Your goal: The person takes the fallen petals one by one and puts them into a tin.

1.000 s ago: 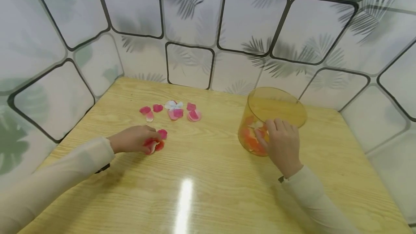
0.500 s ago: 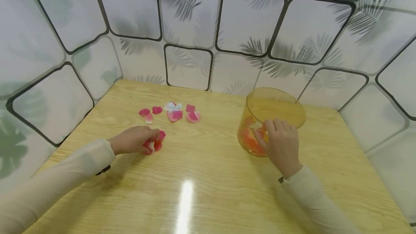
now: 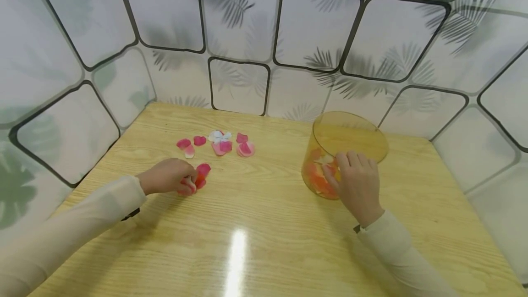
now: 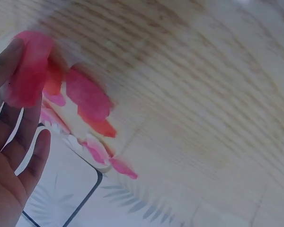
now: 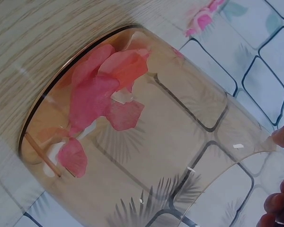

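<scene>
In the head view my left hand (image 3: pixel 169 176) is over a small cluster of pink and red flower petals (image 3: pixel 203 168) on the wooden table. The left wrist view shows its thumb and fingers pinching a pink-red petal (image 4: pixel 32 71); whether more petals lie under it I cannot tell. My right hand (image 3: pixel 358 187) holds the near rim of a clear amber cylindrical container (image 3: pixel 330 127), thumb on one side of the wall and fingers on the other. Pink, orange and white petals (image 5: pixel 97 94) lie at the container's bottom.
Farther back on the table (image 3: pixel 272 242) lie pink petals (image 3: pixel 184 143), white petals (image 3: pixel 218 135) and more pink petals (image 3: pixel 245 148) in loose groups. A patterned wall covering (image 3: pixel 243 81) encloses the table's back and sides.
My left hand has drawn back slightly to the left at the near cluster, so more of its red and pink petals show. The right hand and container stay put.
</scene>
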A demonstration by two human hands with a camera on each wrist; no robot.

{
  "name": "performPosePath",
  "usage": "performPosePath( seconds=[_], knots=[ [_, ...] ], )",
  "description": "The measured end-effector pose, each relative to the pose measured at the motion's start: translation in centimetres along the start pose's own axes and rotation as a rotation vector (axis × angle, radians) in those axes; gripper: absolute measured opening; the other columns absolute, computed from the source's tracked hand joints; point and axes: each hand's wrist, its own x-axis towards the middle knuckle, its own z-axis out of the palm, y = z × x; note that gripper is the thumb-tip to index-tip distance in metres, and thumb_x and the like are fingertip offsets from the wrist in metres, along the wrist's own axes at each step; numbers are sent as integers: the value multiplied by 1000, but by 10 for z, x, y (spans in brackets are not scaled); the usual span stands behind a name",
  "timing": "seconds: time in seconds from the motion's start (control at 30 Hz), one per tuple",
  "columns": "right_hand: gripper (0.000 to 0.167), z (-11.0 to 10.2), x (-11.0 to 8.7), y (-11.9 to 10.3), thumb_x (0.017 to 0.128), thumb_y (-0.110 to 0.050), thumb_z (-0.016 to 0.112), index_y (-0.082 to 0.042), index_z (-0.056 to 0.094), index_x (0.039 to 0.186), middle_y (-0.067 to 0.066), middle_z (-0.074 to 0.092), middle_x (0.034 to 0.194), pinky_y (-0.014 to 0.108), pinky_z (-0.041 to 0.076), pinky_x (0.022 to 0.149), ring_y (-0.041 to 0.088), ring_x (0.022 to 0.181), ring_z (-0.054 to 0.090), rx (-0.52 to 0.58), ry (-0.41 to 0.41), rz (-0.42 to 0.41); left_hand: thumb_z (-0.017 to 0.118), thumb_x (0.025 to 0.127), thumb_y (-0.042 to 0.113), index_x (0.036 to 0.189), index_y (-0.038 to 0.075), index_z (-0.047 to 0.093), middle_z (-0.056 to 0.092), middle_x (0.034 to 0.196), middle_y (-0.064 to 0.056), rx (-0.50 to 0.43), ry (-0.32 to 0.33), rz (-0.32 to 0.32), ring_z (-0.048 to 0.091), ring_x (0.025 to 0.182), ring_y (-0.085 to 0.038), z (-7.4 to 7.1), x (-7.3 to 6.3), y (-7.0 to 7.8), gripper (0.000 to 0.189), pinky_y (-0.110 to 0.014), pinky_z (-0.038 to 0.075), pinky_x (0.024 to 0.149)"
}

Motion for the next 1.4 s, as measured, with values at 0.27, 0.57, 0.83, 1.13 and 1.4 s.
performPosePath(
  seconds=[0.27, 0.57, 0.83, 1.13, 1.4],
  knots=[
    [31, 0, 0, 0, 84, -32, 58, -2, 52, 77, 12, 50, 64, 37, 32, 50, 30, 55, 47, 8, 11, 5, 80, 73, 20, 67, 20, 66, 57, 61, 14, 29, -39, -5, 43, 57, -1, -28, 9, 12, 15, -19, 43, 57],
    [29, 0, 0, 1, 82, -30, 59, -2, 53, 76, 12, 50, 64, 36, 29, 50, 30, 55, 47, 3, 9, 10, 79, 74, 21, 74, 15, 70, 68, 71, 6, 25, 171, 71, 57, 64, -8, -77, 63, 67, 11, -28, 52, 67],
    [27, 0, 0, 1, 78, -27, 63, -3, 52, 76, 11, 50, 63, 36, 30, 50, 30, 54, 46, 1, 26, 6, 72, 81, 29, 70, 14, 65, 67, 70, 6, -65, 307, 221, 54, 64, -7, -101, 132, 135, 20, -23, 41, 63],
    [27, -2, 2, 1, 77, -26, 65, -3, 52, 77, 12, 51, 65, 37, 33, 50, 31, 54, 48, -2, 24, -5, 68, 84, 32, 83, 14, 69, 72, 85, 5, -96, 299, 273, 62, 73, -6, -81, 205, 193, 18, -18, 48, 67],
    [29, -2, 1, 2, 76, -24, 67, -2, 48, 74, 12, 48, 64, 35, 30, 49, 31, 53, 46, -7, 43, -17, 69, 84, 33, 82, 15, 70, 70, 82, 8, -133, 260, 259, 60, 71, -2, -61, 241, 205, 18, -16, 47, 69]
  ],
)
